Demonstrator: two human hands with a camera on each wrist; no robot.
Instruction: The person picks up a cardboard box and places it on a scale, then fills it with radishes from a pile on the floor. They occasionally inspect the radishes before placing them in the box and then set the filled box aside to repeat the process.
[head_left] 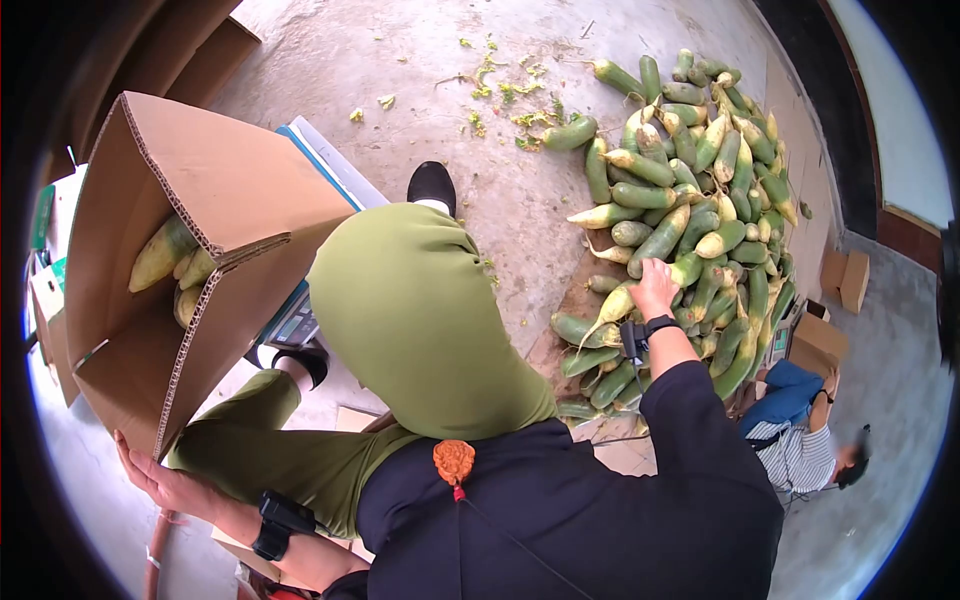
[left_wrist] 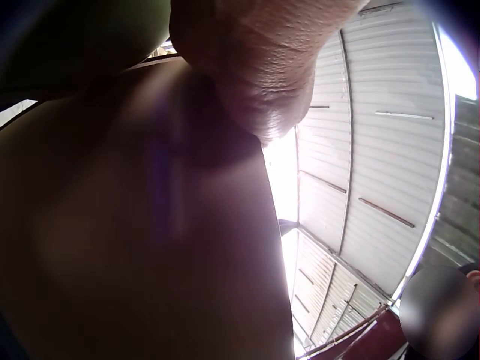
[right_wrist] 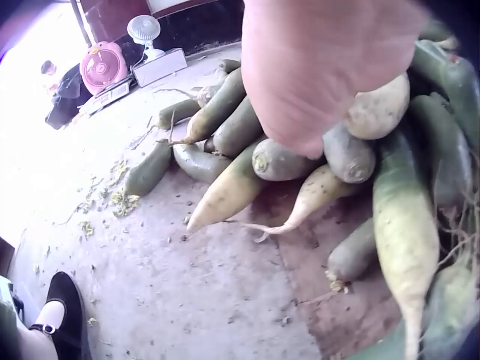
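Observation:
My right hand (head_left: 655,287) is over the near side of a large heap of green radishes (head_left: 650,165), gripping a green radish (head_left: 612,308) whose pale, tapered end points toward my knee. In the right wrist view the palm (right_wrist: 322,75) covers part of the heap and the fingers are hidden. At lower left, my left hand (head_left: 175,488) rests with straight fingers against the near edge of a cardboard box (head_left: 240,170). Several pale green radishes (head_left: 160,255) lie inside that tilted-looking box. The left wrist view is mostly dark box wall (left_wrist: 150,240).
The box stands by a scale (head_left: 298,318) with a blue edge. Leaf scraps (head_left: 515,90) litter the concrete floor beyond my foot. Another person (head_left: 800,455) is at the right, near small cartons (head_left: 815,345). A pink fan (right_wrist: 103,67) and a white fan (right_wrist: 144,31) stand farther off.

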